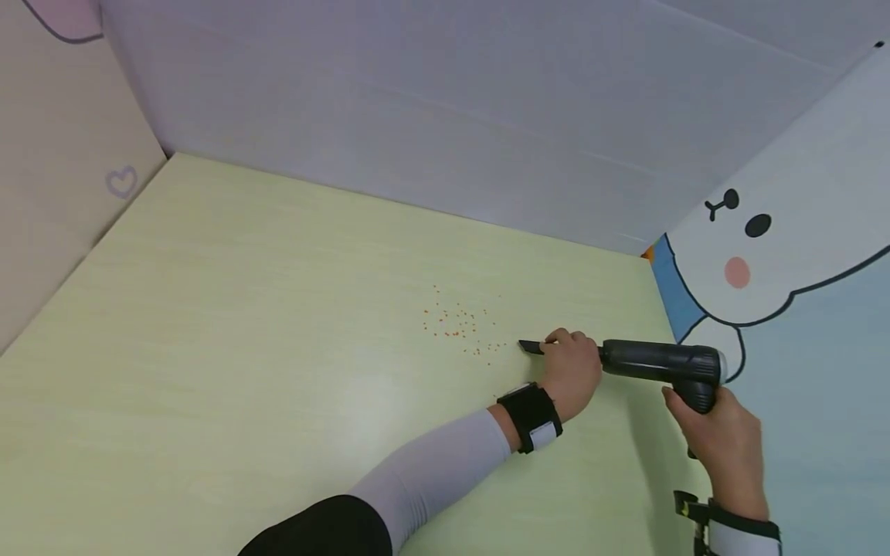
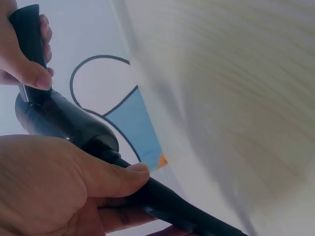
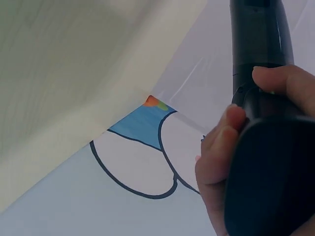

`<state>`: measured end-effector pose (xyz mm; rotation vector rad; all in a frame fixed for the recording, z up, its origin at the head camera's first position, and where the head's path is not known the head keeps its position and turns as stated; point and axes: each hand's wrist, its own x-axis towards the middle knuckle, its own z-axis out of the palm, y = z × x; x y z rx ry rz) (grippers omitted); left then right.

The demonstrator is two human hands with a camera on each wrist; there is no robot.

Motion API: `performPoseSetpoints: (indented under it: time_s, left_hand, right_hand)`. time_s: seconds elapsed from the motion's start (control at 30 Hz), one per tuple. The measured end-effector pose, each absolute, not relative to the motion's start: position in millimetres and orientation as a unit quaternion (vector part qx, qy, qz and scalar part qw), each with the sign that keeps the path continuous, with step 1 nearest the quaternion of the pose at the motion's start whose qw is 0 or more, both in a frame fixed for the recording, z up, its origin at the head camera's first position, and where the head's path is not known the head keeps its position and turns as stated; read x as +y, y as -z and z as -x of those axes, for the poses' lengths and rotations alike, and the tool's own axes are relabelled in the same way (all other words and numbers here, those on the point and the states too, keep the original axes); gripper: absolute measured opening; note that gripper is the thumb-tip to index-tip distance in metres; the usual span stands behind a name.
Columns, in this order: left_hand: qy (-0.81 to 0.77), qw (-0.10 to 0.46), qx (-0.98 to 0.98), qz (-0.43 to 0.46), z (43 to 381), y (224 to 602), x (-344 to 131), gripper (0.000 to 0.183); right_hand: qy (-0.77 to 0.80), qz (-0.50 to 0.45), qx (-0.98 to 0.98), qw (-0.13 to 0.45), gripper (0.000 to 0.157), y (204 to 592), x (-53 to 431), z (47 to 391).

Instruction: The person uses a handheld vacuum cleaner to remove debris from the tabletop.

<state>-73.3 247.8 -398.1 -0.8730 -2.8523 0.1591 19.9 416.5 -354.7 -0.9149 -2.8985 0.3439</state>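
A black handheld vacuum cleaner [image 1: 653, 361] lies sideways above the right part of the table. My right hand [image 1: 730, 444] grips its handle, as the right wrist view also shows, with fingers wrapped about the dark body [image 3: 268, 167]. The left hand [image 1: 573, 372] holds the narrow nozzle [image 1: 531, 347], whose slanted tip points left. In the left wrist view, the thumb lies along the nozzle [image 2: 172, 209], with fingers beneath it. Small orange crumbs [image 1: 455, 333] are scattered on the table just left of the tip. Whether the tip touches the table I cannot tell.
The pale wood-look table [image 1: 243, 332] meets a plain whitish wall panel [image 1: 417, 100] at the back. Another panel [image 1: 56, 154] with a heart stands at the left. A blue and white cartoon panel [image 1: 820, 386] borders the right edge, close to the right hand.
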Motion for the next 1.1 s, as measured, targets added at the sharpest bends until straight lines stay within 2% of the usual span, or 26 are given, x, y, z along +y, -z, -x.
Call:
performPoseSetpoints:
  time_s: [0.23, 0.47, 0.77, 1.1]
  left_hand:
    - [-0.068, 0.081, -0.949, 0.296, 74, 401, 241, 0.030]
    - [-0.063, 0.080, -0.949, 0.299, 77, 406, 240, 0.031]
    - [-0.064, 0.047, -0.951, 0.299, 77, 407, 234, 0.033]
    - [-0.073, 0.052, -0.954, 0.286, 79, 405, 223, 0.033]
  right_hand:
    - [-0.115, 0.283, -0.951, 0.048, 0.057, 359, 412, -18]
    - [-0.111, 0.279, -0.953, 0.048, 0.057, 362, 412, -16]
    - [-0.114, 0.279, -0.953, 0.043, 0.058, 368, 408, -12]
    - [-0.118, 0.270, -0.955, 0.041, 0.056, 369, 397, -7]
